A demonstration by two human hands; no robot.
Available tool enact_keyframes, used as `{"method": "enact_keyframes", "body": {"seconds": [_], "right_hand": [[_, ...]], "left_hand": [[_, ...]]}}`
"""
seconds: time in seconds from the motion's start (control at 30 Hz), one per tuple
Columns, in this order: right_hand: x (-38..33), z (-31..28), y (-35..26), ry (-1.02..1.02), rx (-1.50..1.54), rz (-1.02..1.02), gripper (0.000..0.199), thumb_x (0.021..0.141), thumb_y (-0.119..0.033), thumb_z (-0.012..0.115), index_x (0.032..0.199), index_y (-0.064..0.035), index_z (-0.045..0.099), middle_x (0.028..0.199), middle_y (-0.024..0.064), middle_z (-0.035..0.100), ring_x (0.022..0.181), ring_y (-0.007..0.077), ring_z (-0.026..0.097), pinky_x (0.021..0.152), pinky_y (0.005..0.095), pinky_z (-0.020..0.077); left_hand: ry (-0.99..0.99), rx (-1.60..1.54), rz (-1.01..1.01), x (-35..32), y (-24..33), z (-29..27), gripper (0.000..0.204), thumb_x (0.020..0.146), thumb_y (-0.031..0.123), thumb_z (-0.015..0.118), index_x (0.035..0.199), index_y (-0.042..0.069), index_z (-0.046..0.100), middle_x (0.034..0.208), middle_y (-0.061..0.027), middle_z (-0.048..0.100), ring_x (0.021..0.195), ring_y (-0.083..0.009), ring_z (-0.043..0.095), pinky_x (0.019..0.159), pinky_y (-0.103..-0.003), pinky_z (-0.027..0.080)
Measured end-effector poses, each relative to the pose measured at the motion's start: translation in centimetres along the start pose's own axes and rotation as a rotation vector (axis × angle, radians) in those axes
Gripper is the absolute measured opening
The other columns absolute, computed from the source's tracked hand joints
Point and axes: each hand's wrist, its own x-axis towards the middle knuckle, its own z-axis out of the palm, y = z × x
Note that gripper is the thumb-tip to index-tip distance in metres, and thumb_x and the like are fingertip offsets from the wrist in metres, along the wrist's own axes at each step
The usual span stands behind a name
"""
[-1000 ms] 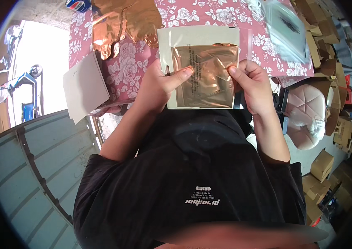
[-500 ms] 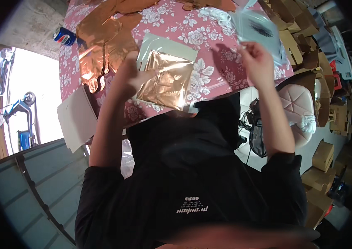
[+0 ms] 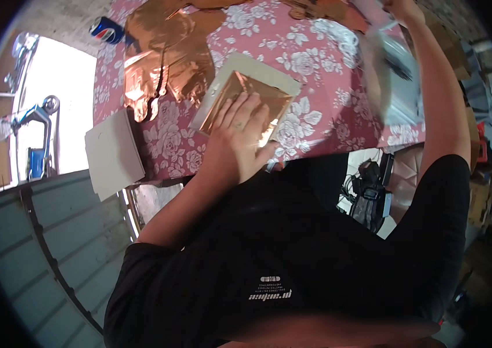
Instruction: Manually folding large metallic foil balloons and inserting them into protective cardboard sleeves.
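Observation:
My left hand lies flat, fingers stretched out, on a square of copper-coloured foil. That foil rests on a pale grey-white card near the table's front edge. Stretched out to the far right, my right hand has its fingers curled together beside a pale, pinkish-white thing. What they hold, if anything, is too small to make out. Clear plastic bags with a dark patch lie below that hand, partly blurred.
Crumpled copper foil covers the table's left side, with more foil at the back. A blue can stands at the left edge. White cards are stacked at the front left corner. White stringy material lies at right. Cardboard boxes stand beyond.
My left hand has moved right from the foil's left edge and now lies flat on it. My right hand has reached farther away and to the right. The card appears turned clockwise.

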Motion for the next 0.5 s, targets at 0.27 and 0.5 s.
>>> {"method": "enact_keyframes", "body": {"seconds": [0.27,0.5], "right_hand": [[1.4,-5.3,9.4,-0.421,-1.297,0.79,0.033,0.093,-0.031,0.065,0.111,-0.0049,0.075,0.103,0.0215,0.075,0.095,0.0401,0.072,0.082,0.0459,0.0556],[-0.1,-2.3,8.6,-0.123,-1.096,0.666,0.024,0.089,-0.022,0.063,0.097,-0.0034,0.076,0.1,0.0264,0.073,0.097,0.0447,0.071,0.081,0.053,0.0543]], "left_hand": [[-0.075,-0.136,0.069,-0.1,-0.3,-0.6,0.049,0.082,0.028,0.082,0.122,0.004,0.07,0.142,-0.0175,0.059,0.14,-0.0385,0.05,0.12,-0.055,0.035],[-0.018,-0.122,0.096,-1.5,-0.7,-0.1,0.041,0.086,0.026,0.075,0.121,0.007,0.07,0.141,-0.0139,0.06,0.143,-0.0335,0.049,0.123,-0.054,0.032]]}}
